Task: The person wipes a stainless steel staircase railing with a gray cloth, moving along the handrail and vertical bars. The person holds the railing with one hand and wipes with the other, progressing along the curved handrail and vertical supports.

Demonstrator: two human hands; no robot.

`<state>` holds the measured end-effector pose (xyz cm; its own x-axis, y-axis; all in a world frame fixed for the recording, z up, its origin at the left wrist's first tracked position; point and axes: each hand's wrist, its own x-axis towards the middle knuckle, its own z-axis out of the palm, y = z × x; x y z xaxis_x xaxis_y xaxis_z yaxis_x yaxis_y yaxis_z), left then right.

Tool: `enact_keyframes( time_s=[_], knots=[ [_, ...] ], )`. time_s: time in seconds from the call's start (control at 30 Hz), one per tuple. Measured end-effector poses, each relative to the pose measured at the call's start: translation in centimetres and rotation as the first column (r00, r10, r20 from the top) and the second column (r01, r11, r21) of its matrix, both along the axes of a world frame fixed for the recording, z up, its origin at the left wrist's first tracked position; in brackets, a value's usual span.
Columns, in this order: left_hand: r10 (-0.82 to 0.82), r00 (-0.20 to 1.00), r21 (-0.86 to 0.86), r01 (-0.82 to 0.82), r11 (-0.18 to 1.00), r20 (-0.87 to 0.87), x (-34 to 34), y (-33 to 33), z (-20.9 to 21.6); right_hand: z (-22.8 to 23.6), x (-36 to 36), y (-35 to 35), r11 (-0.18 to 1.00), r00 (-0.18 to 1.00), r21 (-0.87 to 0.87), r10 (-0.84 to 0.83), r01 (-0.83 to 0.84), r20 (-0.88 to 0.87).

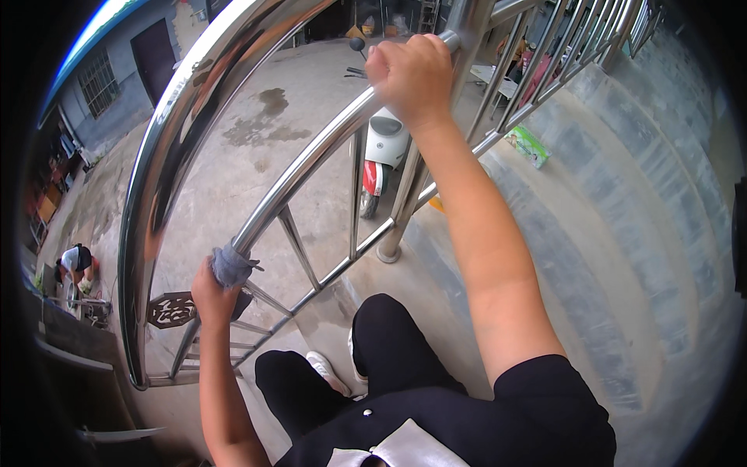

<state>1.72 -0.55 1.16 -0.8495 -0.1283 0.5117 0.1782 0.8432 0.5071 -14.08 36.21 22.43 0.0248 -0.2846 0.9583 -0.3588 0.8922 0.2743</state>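
A shiny metal railing [307,156] slopes from the lower left up to the top centre, beside the stairs. My left hand [212,294] is closed on a grey cloth [232,267], which wraps around the lower part of the middle rail. Higher up, near a post, my right hand [414,74] grips the same rail with its fingers curled over it. No cloth shows in the right hand. Outside that rail curves a thicker, polished handrail [159,128], touched by neither hand.
Concrete steps [607,257] rise on the right, with a green box [529,145] lying on one. Beyond the railing stands a white and red scooter [383,148]. A person [76,261] bends down in the yard at far left. An upright post [406,198] stands near my knees.
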Motion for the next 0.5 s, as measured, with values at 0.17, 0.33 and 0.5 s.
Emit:
enact_keyframes(
  time_s=[0.17, 0.33, 0.5],
  knots=[
    [-0.136, 0.991, 0.095, 0.134, 0.986, 0.016, -0.7, -0.1, 1.2, 0.2, -0.4, -0.1, 1.000, 1.000, 0.000, 0.006, -0.006, -0.018],
    [-0.223, 0.975, 0.076, 0.222, 0.972, 0.005, -2.9, 4.0, 4.6, 0.1, -0.3, -0.5, 1.000, 1.000, -0.017, 0.008, -0.008, 0.006],
    [-0.150, 0.968, -0.188, 0.112, 0.976, -0.202, -4.6, 10.0, 8.0, 0.1, -0.5, -0.1, 1.000, 1.000, 0.026, -0.013, 0.012, 0.021]
  ],
)
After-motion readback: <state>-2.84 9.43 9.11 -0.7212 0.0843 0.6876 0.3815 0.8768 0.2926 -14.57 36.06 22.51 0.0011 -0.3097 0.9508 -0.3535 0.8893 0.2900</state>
